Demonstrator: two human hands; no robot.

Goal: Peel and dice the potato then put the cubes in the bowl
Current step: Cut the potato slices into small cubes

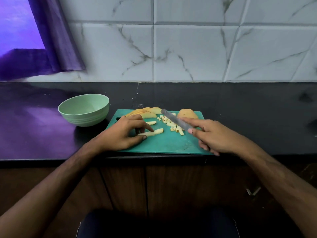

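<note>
On the green cutting board my left hand pinches a long potato strip between thumb and fingers. A second strip lies just behind it. My right hand grips a knife, its blurred blade raised and pointing back-left over a pile of small potato cubes. Potato slices are fanned at the board's far edge, and an uncut potato piece with skin sits at the far right of the board. The pale green bowl stands left of the board and looks empty.
The board lies at the front edge of a dark countertop. A marbled tile wall rises behind, and a purple curtain hangs at the back left. Wooden cabinet doors are below the counter.
</note>
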